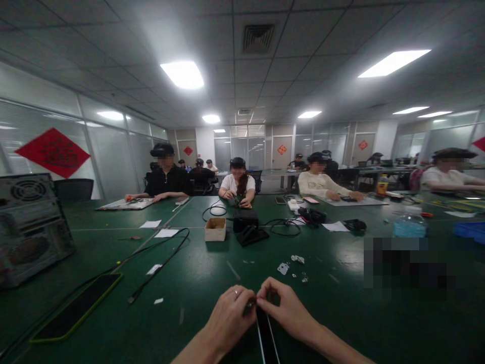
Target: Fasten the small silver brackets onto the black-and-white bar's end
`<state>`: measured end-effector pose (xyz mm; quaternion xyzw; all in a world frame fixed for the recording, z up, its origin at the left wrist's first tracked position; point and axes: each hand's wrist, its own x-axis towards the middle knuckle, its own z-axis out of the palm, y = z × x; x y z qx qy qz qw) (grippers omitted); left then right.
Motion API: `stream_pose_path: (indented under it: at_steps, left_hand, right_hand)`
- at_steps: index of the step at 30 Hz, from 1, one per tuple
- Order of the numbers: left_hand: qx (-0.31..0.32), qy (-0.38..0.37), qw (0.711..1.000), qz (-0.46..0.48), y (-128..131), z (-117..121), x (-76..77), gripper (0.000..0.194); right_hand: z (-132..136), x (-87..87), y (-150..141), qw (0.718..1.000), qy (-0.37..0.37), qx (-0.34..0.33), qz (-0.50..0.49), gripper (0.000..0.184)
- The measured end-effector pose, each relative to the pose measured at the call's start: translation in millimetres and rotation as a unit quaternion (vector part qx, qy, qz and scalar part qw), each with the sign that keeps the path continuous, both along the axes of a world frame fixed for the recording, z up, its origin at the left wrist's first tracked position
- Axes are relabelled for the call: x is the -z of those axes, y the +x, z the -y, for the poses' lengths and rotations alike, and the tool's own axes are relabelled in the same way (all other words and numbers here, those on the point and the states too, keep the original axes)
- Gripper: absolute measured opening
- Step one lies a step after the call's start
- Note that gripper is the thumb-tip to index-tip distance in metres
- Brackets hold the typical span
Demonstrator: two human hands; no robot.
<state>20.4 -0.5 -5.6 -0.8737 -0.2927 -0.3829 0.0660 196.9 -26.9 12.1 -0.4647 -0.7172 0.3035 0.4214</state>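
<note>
My left hand [232, 314] is closed, its thumb and fingers pinched near the far end of a long dark flat piece with bright silver edges [267, 341]. Facing it, my right hand [285, 307] makes a pinch too, thumb against forefinger, and its fingertips meet those of the left. Whatever lies between the fingertips is too small and hidden to name. The dark piece runs from below both hands to the bottom of the view. Just beyond them lie several small metal parts [283, 268] on the green table [212, 278].
A black phone-like slab with a lime rim [78, 307] and a black cable [159, 273] lie to the left. A computer case [34, 227] stands at far left. Ahead are a small open box [215, 230] and a black device [246, 222]. Co-workers sit across the table.
</note>
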Motion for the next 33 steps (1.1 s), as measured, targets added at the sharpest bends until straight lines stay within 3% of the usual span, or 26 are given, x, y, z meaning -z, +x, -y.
stream_pose_path:
  at_steps: [6,12,24,33]
  left_hand:
    - [-0.022,-0.161,0.987,-0.007,-13,-4,-15.2,0.011]
    - [-0.028,-0.265,0.964,-0.022,-20,-8,-20.5,0.010]
    - [0.004,-0.373,0.928,-0.010,-17,-4,-21.9,0.014]
    - [-0.017,-0.383,0.924,-0.005,-12,-1,-20.4,0.015]
  right_hand:
    - [-7,-8.7,31,0.984,0.077,0.010,0.159,0.010]
    - [-10,-8.3,56,0.965,0.006,-0.024,0.262,0.021]
    - [-9,7.1,46,0.975,0.053,-0.052,0.208,0.013]
    - [-9,9.2,37,0.976,0.066,-0.038,0.205,0.010]
